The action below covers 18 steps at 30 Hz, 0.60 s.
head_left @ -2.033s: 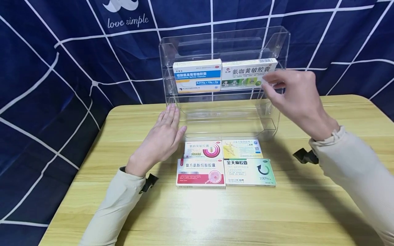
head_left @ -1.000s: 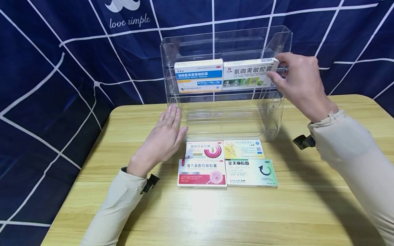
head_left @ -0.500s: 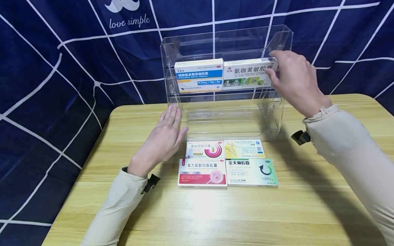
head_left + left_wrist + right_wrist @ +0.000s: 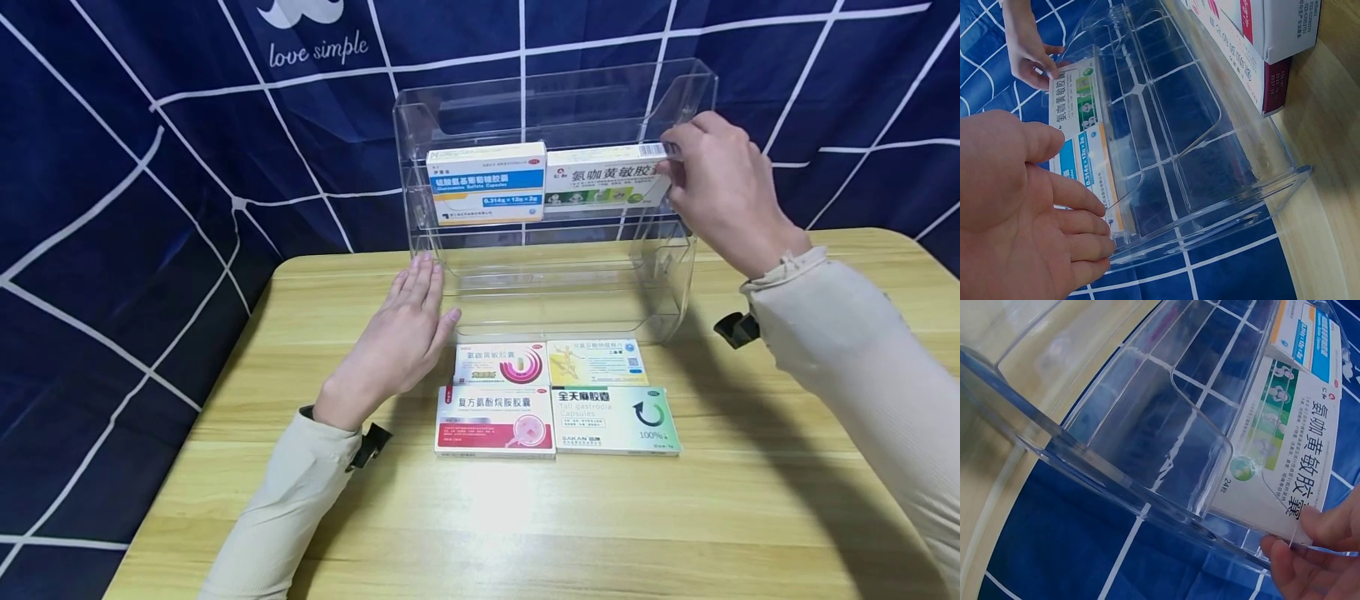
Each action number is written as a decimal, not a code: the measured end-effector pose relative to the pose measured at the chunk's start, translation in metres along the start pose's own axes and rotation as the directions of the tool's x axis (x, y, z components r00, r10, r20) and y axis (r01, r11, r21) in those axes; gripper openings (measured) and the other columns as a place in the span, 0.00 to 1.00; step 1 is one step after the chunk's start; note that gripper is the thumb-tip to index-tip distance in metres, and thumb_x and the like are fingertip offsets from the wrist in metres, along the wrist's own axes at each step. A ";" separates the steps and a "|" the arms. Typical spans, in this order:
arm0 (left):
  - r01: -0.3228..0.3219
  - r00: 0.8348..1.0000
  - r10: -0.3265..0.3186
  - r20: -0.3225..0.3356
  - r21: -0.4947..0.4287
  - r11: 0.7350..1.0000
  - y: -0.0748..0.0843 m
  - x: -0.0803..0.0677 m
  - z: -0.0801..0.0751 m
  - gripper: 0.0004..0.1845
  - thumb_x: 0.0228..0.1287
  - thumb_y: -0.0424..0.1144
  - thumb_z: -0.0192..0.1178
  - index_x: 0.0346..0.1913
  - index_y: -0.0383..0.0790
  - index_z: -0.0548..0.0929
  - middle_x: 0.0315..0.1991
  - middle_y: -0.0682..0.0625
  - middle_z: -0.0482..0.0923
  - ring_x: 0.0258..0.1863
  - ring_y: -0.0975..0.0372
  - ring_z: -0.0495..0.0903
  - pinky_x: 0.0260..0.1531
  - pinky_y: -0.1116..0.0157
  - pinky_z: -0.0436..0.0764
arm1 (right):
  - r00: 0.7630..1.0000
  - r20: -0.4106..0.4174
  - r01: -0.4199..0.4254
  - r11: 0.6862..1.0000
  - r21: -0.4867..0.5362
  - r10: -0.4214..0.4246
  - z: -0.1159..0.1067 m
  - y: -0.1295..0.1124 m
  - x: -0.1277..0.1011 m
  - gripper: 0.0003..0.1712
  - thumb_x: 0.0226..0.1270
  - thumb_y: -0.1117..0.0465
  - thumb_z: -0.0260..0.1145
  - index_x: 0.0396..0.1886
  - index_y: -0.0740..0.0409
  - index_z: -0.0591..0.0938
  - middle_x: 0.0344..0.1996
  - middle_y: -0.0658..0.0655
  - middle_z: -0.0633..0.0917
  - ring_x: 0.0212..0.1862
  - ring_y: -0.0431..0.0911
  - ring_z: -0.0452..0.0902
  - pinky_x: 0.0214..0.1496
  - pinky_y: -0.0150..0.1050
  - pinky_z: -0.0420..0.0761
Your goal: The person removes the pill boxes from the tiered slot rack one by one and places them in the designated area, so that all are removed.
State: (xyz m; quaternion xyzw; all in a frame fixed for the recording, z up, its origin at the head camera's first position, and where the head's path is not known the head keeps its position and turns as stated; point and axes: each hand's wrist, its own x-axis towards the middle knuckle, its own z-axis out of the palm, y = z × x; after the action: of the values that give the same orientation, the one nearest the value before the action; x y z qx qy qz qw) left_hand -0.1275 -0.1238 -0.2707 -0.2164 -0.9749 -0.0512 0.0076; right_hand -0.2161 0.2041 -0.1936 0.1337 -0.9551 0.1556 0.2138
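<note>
- Seeing four flat, glossy cardboard boxes (image 4: 572, 407) laid two-by-two on a smooth woodgrain table (image 4: 337, 525).
- Got a left hand (image 4: 393, 337) stretched out with straight fingers, gripping nothing, up at the left side of a clear plastic rack (image 4: 555, 321).
- Can spot a white-and-green box (image 4: 600, 187) in the upper tier, next to a blue-and-white box (image 4: 486, 185), pinched at its right end by a raised right hand (image 4: 727, 183).
</note>
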 end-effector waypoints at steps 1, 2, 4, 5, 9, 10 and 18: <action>-0.001 1.000 0.001 -0.002 0.001 1.000 0.000 0.000 0.001 0.35 0.78 0.51 0.31 0.73 0.25 0.45 0.76 0.34 0.37 0.76 0.49 0.35 0.75 0.54 0.40 | 1.000 -0.001 -0.002 1.000 0.010 0.002 0.000 0.000 0.000 0.12 0.66 0.69 0.58 0.46 0.72 0.79 0.40 0.68 0.76 0.43 0.66 0.73 0.44 0.65 0.72; -0.001 1.000 0.001 -0.004 0.003 1.000 -0.001 0.001 0.001 0.35 0.78 0.51 0.31 0.73 0.25 0.45 0.76 0.34 0.37 0.76 0.49 0.35 0.75 0.54 0.40 | 1.000 -0.002 -0.004 1.000 0.017 0.004 0.000 0.001 0.000 0.12 0.66 0.70 0.59 0.46 0.72 0.79 0.39 0.68 0.76 0.42 0.65 0.73 0.44 0.64 0.72; -0.002 1.000 0.002 -0.006 0.006 1.000 -0.001 0.001 0.002 0.35 0.78 0.51 0.31 0.73 0.25 0.45 0.76 0.34 0.37 0.76 0.49 0.35 0.75 0.54 0.40 | 1.000 -0.006 -0.009 1.000 0.028 0.009 0.001 0.001 -0.001 0.12 0.65 0.71 0.59 0.47 0.72 0.78 0.38 0.68 0.76 0.41 0.64 0.73 0.43 0.63 0.72; -0.002 1.000 0.002 -0.005 0.008 1.000 -0.002 0.002 0.003 0.35 0.78 0.51 0.31 0.73 0.25 0.45 0.76 0.34 0.37 0.76 0.49 0.34 0.75 0.54 0.39 | 1.000 -0.007 -0.011 0.999 0.031 0.012 0.001 0.001 -0.001 0.12 0.65 0.71 0.59 0.47 0.72 0.78 0.38 0.68 0.76 0.41 0.63 0.73 0.43 0.62 0.72; 0.006 1.000 -0.006 0.000 0.012 1.000 -0.001 0.002 0.004 0.35 0.78 0.51 0.31 0.74 0.26 0.45 0.76 0.35 0.36 0.76 0.49 0.34 0.75 0.55 0.39 | 1.000 -0.020 -0.003 0.999 0.045 0.004 0.002 0.001 -0.001 0.14 0.65 0.73 0.58 0.49 0.73 0.77 0.38 0.69 0.77 0.40 0.62 0.72 0.42 0.60 0.71; 0.007 1.000 -0.007 0.000 0.013 1.000 -0.001 0.003 0.004 0.35 0.78 0.51 0.31 0.74 0.26 0.45 0.76 0.35 0.36 0.76 0.49 0.34 0.75 0.55 0.39 | 1.000 -0.022 -0.002 0.999 0.048 0.003 0.001 0.001 -0.001 0.14 0.65 0.73 0.58 0.50 0.73 0.77 0.38 0.69 0.77 0.40 0.62 0.72 0.42 0.59 0.71; 0.006 1.000 -0.006 -0.010 0.016 1.000 0.001 0.002 0.004 0.35 0.78 0.51 0.31 0.73 0.26 0.45 0.76 0.34 0.36 0.76 0.49 0.34 0.75 0.54 0.40 | 0.997 -0.070 0.024 0.997 0.077 -0.018 -0.004 0.000 -0.004 0.17 0.65 0.74 0.58 0.53 0.73 0.76 0.40 0.71 0.78 0.40 0.62 0.72 0.44 0.56 0.71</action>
State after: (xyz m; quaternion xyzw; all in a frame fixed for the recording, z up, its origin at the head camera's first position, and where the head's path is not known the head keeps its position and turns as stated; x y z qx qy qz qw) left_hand -0.1289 -0.1212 -0.2746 -0.2133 -0.9759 -0.0447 0.0141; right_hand -0.2114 0.2059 -0.1922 0.1464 -0.9389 0.1951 0.2430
